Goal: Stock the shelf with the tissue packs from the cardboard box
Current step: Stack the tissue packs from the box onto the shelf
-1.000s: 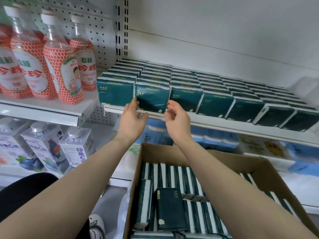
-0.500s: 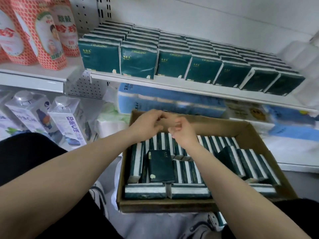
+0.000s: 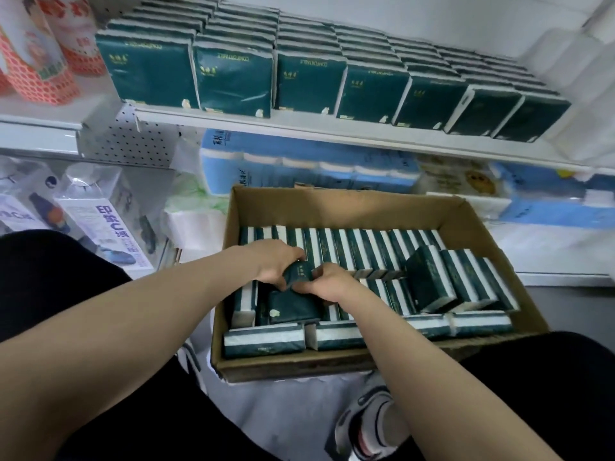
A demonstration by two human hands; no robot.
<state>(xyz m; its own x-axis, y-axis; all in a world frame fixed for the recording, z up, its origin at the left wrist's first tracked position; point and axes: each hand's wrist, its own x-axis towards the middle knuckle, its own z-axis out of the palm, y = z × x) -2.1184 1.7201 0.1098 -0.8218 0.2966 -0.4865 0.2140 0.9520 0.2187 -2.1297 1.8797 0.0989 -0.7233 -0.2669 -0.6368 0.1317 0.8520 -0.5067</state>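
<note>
White shop shelving fills the background. On the upper shelf (image 3: 332,129), dark green tissue packs (image 3: 233,78) stand upright in tight rows running front to back, faces toward the aisle.

Below the shelf edge, directly in front of the person, sits an open cardboard box (image 3: 332,207). More packs of the same kind fill it on edge in striped green-and-white rows. A few at the right (image 3: 429,281) lean over, and some lie lengthwise along the near wall. One loose pack (image 3: 293,306) lies flat, face up, left of centre.

Both hands are inside the box, left of centre and almost touching. The left hand (image 3: 276,261) has its fingers curled over one end of a single held pack (image 3: 298,273), and the right hand (image 3: 329,282) grips the opposite end — both are clamped on it. That pack sits just above the flat one, and whether the two touch cannot be told.

Surroundings — red-patterned bottles (image 3: 43,61) at upper left, white cartons (image 3: 109,227) at lower left, blue-wrapped paper bundles (image 3: 299,168) beneath the shelf, and a sneaker (image 3: 372,420) on the floor.
</note>
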